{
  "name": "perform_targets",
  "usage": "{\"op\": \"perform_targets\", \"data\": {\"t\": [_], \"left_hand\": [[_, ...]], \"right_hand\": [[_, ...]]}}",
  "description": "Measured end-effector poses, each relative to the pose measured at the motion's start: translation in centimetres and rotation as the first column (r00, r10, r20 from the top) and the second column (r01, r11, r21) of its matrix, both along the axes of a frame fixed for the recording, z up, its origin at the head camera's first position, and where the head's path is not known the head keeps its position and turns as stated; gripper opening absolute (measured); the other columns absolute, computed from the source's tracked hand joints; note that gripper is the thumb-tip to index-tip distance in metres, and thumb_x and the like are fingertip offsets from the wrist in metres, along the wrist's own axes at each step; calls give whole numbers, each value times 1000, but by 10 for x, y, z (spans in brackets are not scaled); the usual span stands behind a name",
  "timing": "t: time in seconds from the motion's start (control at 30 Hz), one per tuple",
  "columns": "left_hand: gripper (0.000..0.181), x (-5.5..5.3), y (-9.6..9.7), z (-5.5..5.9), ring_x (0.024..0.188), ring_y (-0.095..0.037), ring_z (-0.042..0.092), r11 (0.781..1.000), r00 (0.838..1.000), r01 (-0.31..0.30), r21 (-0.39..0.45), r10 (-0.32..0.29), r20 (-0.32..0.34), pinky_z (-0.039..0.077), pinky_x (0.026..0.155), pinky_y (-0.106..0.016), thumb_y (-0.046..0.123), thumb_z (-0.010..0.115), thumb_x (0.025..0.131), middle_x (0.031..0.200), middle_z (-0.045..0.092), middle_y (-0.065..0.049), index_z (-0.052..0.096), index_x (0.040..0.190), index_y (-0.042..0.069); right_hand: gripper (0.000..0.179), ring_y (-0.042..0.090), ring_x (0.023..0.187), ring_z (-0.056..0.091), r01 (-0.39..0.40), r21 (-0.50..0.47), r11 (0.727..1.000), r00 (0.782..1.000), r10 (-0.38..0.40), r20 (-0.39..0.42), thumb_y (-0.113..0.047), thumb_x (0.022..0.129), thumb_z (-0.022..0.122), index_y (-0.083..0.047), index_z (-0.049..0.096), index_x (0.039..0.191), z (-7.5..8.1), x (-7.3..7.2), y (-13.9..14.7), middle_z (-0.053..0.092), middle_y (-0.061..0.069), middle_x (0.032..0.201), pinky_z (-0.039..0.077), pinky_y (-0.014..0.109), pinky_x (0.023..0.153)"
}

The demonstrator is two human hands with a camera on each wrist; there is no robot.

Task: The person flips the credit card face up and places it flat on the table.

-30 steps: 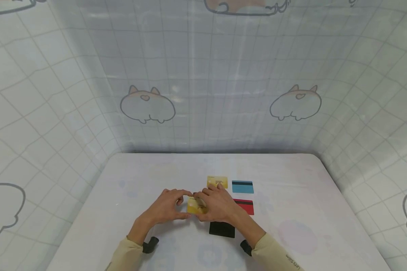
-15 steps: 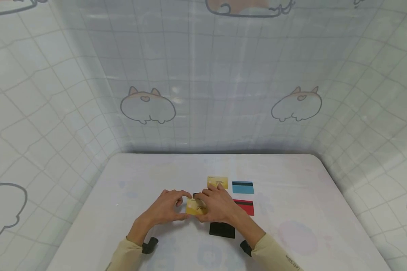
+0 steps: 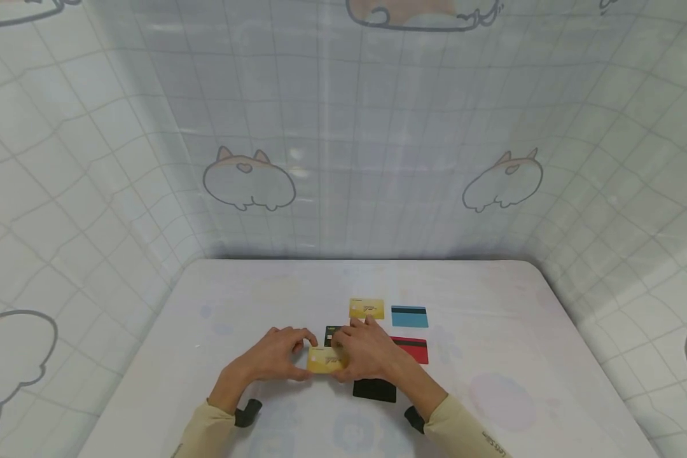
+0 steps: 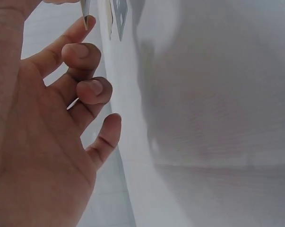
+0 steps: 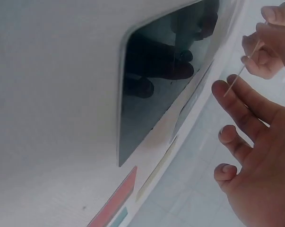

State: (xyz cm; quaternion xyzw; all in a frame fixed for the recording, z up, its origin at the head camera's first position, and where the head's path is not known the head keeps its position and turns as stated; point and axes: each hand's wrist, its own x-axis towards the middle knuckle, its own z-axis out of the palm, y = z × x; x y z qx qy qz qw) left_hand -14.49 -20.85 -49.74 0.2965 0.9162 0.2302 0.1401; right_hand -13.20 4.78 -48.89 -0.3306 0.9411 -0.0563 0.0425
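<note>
A yellow bank card is held off the table between my two hands. My left hand pinches its left end with thumb and index finger, the other fingers loosely bent. On its right end, my right hand grips the long edges between thumb and fingertips. In the right wrist view the card appears edge-on. A dark green card lies just behind it, partly covered by the held card and my right fingers.
On the white table lie a second yellow card, a blue card with a dark stripe, a red card and a glossy black card. My right hand and forearm partly overlap the red and black ones.
The held yellow card has moved toward me and slightly left, with my left hand following. More of the dark green card behind it shows.
</note>
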Motion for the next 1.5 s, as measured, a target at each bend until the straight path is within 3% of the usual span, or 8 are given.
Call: {"op": "perform_targets", "data": {"t": [0.3, 0.67, 0.97, 1.5], "left_hand": [[51, -4, -2, -4, 80, -7, 46, 999, 997, 35, -7, -35, 75, 30, 78, -39, 53, 87, 72, 84, 52, 7, 59, 110, 34], [50, -9, -2, -8, 77, -6, 45, 998, 994, 61, -18, -59, 88, 30, 76, -38, 49, 90, 69, 82, 51, 7, 60, 105, 30], [51, -9, 1, -13, 76, -6, 46, 998, 992, 56, -39, -51, 117, 30, 77, -38, 49, 89, 70, 81, 49, 11, 59, 105, 29], [52, -13, 1, -18, 75, -5, 44, 998, 994, 46, -38, -42, 103, 29, 76, -38, 49, 90, 69, 79, 46, 11, 59, 106, 29]], "right_hand": [[51, 11, 101, 51, -15, 39, 999, 999, 13, 42, -69, 76, 72, -31, 67, 109, -1, -1, -5, 66, -14, 108, 38, 42, 90], [53, 13, 103, 51, -25, 46, 999, 997, 22, 73, -70, 74, 75, -32, 69, 110, -4, -2, -7, 67, -12, 112, 40, 42, 92], [55, 14, 109, 51, -21, 85, 996, 999, 17, 49, -72, 72, 74, -33, 69, 111, -8, -1, -9, 67, -11, 116, 40, 47, 99], [55, 12, 103, 50, -22, 98, 995, 1000, 22, -2, -73, 71, 75, -33, 68, 109, -16, -4, -10, 66, -13, 112, 40, 43, 96]]}}
